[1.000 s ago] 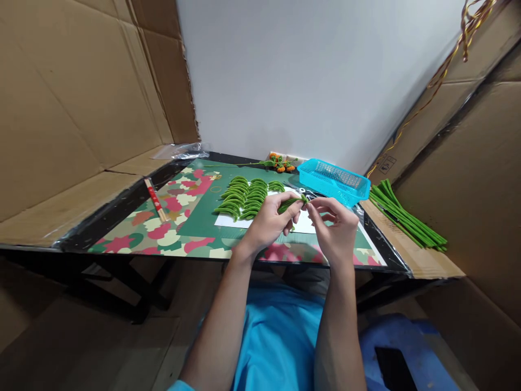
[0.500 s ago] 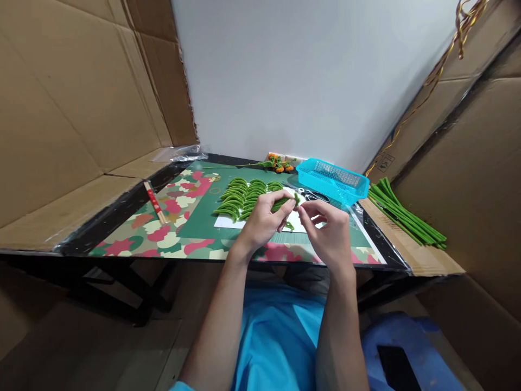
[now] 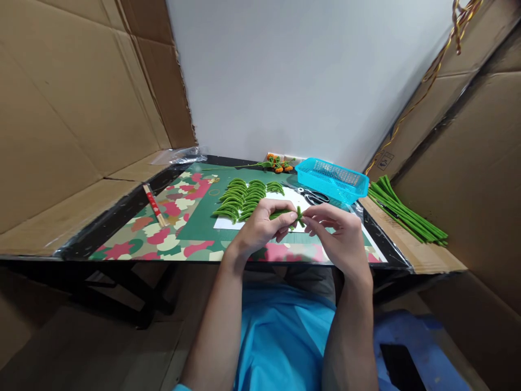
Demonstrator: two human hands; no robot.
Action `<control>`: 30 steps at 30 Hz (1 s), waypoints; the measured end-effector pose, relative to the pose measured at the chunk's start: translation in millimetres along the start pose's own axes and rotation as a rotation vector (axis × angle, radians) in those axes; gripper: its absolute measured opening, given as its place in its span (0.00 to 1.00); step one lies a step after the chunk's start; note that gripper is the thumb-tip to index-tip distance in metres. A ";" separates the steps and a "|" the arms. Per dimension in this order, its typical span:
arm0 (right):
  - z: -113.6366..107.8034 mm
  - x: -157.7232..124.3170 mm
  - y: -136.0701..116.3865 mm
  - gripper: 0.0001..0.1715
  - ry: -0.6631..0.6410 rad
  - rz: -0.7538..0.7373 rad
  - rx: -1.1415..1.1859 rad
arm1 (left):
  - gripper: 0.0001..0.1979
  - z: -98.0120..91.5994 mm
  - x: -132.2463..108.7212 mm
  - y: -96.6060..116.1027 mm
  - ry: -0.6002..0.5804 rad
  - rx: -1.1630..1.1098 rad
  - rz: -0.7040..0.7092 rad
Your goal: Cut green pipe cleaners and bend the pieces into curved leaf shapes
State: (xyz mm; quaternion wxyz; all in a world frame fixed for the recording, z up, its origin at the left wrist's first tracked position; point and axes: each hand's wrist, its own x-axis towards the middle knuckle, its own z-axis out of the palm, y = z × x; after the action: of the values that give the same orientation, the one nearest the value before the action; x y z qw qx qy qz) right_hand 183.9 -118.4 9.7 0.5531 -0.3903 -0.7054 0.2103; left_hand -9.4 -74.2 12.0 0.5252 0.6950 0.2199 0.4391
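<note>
Above the front of the table my left hand point(image 3: 274, 220) pinches a short green pipe cleaner piece point(image 3: 299, 215), whose fuzzy ends stick out in several directions between the hands. My right hand point(image 3: 336, 225) has its thumb and forefinger closed at the right side of the same piece. Part of the piece is hidden by the left fingers. Behind and left of the hands, curved green pipe cleaner pieces point(image 3: 231, 200) lie in columns on a white sheet point(image 3: 222, 222).
Black-handled scissors point(image 3: 316, 197) lie behind the right hand, near a blue plastic basket point(image 3: 331, 179). Orange flowers on a green stem point(image 3: 280, 164) lie by the wall. Long green pipe cleaners point(image 3: 407, 212) sit at the right. Chopsticks in a red wrapper point(image 3: 153, 204) lie left on the patterned mat point(image 3: 152, 234).
My right hand has shifted slightly right and down. The green piece between the hands now shows spread ends, and both hands sit a little lower.
</note>
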 end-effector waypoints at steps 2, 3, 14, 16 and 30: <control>0.2 -0.4 0.4 0.03 0.007 -0.017 0.018 | 0.13 -0.8 -0.4 0.0 -0.031 -0.029 -0.014; 0.3 -0.5 0.4 0.03 0.001 -0.030 0.023 | 0.13 -0.7 -0.6 0.4 -0.043 -0.043 -0.025; 9.0 -0.3 -2.1 0.08 -0.002 -0.133 -0.048 | 0.18 7.6 1.8 4.1 -0.010 -0.267 -0.159; 10.8 0.4 -0.6 0.09 0.029 -0.171 -0.063 | 0.17 9.8 3.2 3.0 -0.018 -0.288 -0.175; 24.7 9.2 17.0 0.12 0.223 -0.291 -0.221 | 0.19 25.4 16.3 -7.6 0.048 -0.317 -0.099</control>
State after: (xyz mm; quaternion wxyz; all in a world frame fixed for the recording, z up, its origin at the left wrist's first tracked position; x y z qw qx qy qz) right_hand 165.2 -97.6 -4.3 0.6060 -0.3635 -0.7076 0.0050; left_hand 21.6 -72.6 9.6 0.6440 0.5808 0.1945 0.4584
